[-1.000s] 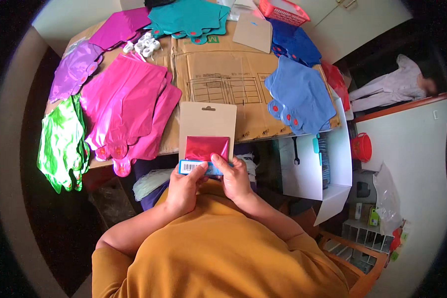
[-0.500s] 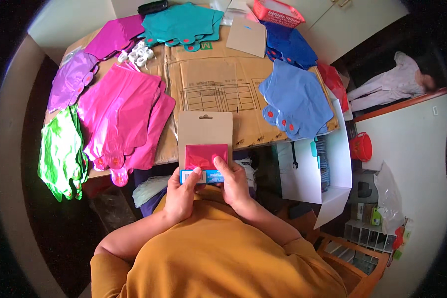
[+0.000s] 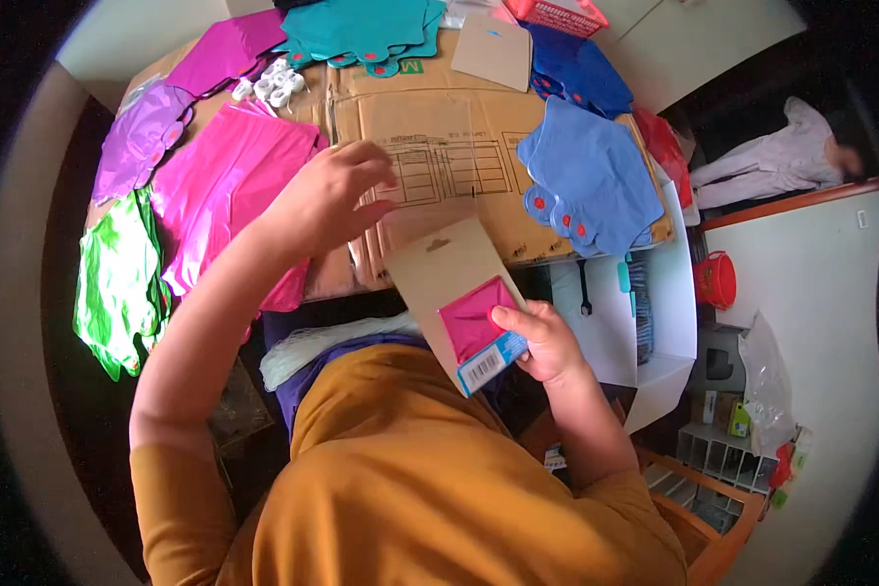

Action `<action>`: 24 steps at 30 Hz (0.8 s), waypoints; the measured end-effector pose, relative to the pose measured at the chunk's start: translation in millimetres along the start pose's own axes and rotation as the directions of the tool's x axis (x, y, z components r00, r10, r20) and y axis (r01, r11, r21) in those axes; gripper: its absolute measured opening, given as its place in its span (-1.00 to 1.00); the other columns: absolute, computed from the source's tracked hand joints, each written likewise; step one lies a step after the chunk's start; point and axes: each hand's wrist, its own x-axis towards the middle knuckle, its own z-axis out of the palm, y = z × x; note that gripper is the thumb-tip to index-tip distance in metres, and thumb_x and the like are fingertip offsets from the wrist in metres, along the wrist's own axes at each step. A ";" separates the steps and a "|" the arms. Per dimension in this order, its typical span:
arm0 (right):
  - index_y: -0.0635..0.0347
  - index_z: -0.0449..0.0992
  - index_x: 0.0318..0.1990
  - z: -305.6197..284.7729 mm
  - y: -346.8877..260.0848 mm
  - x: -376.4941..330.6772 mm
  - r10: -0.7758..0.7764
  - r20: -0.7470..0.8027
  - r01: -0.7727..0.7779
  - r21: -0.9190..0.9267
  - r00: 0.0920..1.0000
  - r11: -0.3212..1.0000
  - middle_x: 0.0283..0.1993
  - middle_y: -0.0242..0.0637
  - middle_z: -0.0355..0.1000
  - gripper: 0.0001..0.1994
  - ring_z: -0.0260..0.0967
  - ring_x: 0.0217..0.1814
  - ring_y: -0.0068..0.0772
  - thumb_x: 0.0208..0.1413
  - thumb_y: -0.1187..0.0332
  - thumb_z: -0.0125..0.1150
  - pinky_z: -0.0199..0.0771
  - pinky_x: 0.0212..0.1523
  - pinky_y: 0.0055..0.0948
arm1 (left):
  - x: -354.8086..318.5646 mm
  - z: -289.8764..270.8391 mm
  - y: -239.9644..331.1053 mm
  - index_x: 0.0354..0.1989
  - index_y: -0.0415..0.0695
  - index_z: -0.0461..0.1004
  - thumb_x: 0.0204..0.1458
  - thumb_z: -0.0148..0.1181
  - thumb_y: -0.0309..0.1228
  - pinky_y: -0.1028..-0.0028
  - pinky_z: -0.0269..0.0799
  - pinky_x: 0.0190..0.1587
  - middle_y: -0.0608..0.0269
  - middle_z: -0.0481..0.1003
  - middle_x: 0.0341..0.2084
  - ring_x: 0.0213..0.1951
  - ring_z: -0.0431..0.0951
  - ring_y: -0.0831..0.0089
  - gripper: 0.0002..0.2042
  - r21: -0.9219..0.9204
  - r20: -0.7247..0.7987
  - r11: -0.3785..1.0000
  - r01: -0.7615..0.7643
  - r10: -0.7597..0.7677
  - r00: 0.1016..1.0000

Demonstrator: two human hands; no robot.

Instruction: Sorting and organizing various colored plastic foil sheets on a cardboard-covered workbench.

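My right hand grips the lower right of a tan backing card, its thumb pressed on a folded pink foil packet on the front. A blue label with a barcode runs along the card's bottom edge, and a hanging slot is cut near the top. The card tilts to the left above my lap. My left hand is raised over the cardboard-topped table, thumb and fingers apart, with nothing visible in it. Beneath and beside that hand lie pink foil sheets with rounded lobes.
Around the cardboard lie foil stacks: green, purple, magenta, teal, dark blue and light blue. White coils, another tan card, a red basket and an open white box are nearby.
My left hand has let go of the card and moved up and forward over the table. The right hand has shifted slightly right with the card, which now tilts left.
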 end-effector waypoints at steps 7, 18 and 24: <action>0.23 0.58 -0.16 1.8 -17.9 34.5 0.063 0.089 -0.061 -0.033 0.994 0.998 -0.34 -0.38 0.55 -0.75 0.48 -0.42 -0.60 0.07 0.28 0.33 0.46 -0.43 -0.62 | 31.0 19.5 -51.5 -0.45 -0.20 0.49 -0.09 0.24 -0.37 0.20 0.49 -0.17 0.09 0.50 -0.32 -0.23 0.53 0.09 -0.85 0.096 0.154 0.973 -0.208 0.192 0.969; 0.25 0.58 -0.13 -0.5 -11.0 37.6 0.139 0.020 -0.139 0.017 0.990 0.990 -0.31 -0.34 0.56 -0.74 0.49 -0.40 -0.58 0.07 0.30 0.34 0.46 -0.40 -0.58 | 33.9 21.7 -31.1 -0.56 -0.16 0.47 -0.11 0.17 -0.34 0.21 0.52 -0.32 0.17 0.49 -0.44 -0.37 0.57 0.13 -0.85 0.294 0.185 0.946 -0.140 0.087 0.979; 0.20 0.57 -0.15 11.0 -24.2 31.9 0.165 0.030 -0.164 -0.042 0.986 0.986 -0.31 -0.35 0.55 -0.74 0.49 -0.43 -0.57 0.05 0.28 0.36 0.51 -0.43 -0.53 | 32.3 21.4 -32.9 -0.40 -0.17 0.50 -0.12 0.24 -0.40 0.21 0.51 -0.24 0.11 0.51 -0.34 -0.28 0.55 0.09 -0.86 0.153 0.213 0.967 -0.204 0.169 0.962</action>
